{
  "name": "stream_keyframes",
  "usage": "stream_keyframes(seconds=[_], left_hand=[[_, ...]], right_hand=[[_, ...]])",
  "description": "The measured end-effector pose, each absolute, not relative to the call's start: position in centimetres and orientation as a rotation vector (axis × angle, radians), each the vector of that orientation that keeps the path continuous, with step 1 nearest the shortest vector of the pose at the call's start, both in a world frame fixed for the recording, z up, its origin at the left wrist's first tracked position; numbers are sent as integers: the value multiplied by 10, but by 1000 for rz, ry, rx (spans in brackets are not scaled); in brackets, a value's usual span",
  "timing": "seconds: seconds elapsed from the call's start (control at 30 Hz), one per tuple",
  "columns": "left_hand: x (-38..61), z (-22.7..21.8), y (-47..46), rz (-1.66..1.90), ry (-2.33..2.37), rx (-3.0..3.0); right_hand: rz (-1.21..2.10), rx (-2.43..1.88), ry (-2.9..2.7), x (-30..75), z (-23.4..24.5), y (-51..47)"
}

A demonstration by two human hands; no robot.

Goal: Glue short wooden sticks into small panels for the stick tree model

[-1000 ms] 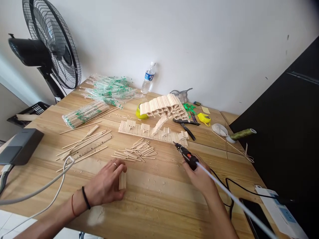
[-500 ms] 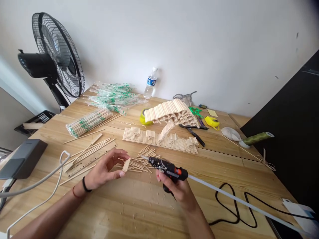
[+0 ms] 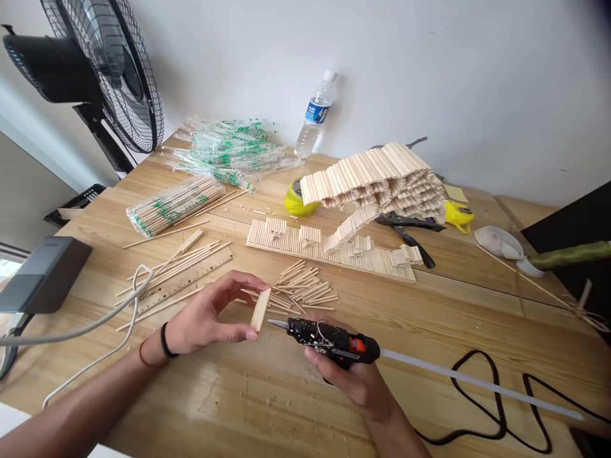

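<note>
Between thumb and fingertips, my left hand (image 3: 210, 316) holds up a small panel of short wooden sticks (image 3: 260, 310) by its ends. My right hand (image 3: 351, 381) is wrapped round a black hot glue gun (image 3: 329, 341), a long white glue stick (image 3: 482, 383) poking out of its back. The gun's nozzle points left, close to the panel; whether they touch I cannot tell. Behind my hands lie loose cut sticks (image 3: 310, 286). Beyond them stands a stick model with a long flat base (image 3: 291, 245), a slanting support and a raised stepped top (image 3: 372, 175).
A ruler (image 3: 186, 280) and long sticks lie at left, near a bagged stick bundle (image 3: 174, 205) and empty wrappers (image 3: 229, 152). A water bottle (image 3: 315, 117), pliers (image 3: 413, 235) and yellow tape measure (image 3: 458, 216) are farther back. A black cord (image 3: 496, 401) loops at right.
The view has shifted, so the model appears larger and farther right. The glue gun's nozzle has come lower and nearer to the stick panel. Both hands keep their hold.
</note>
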State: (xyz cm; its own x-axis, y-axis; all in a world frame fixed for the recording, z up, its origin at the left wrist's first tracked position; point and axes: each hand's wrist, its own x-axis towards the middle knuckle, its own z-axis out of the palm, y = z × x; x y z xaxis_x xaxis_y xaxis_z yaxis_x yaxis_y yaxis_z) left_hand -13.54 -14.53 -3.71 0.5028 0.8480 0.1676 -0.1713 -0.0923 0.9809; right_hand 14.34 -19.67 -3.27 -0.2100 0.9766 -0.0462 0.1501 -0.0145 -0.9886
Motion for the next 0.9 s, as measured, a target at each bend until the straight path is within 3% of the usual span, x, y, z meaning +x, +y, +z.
stream_keyframes(seconds=[0.4, 0.9], left_hand=[[-135, -30, -147, 956, 669, 1476], [-135, -26, -147, 945, 704, 1550]], right_hand=[[1372, -1075, -1675, 143, -25, -195], [1299, -1265, -1535, 151, -56, -208]])
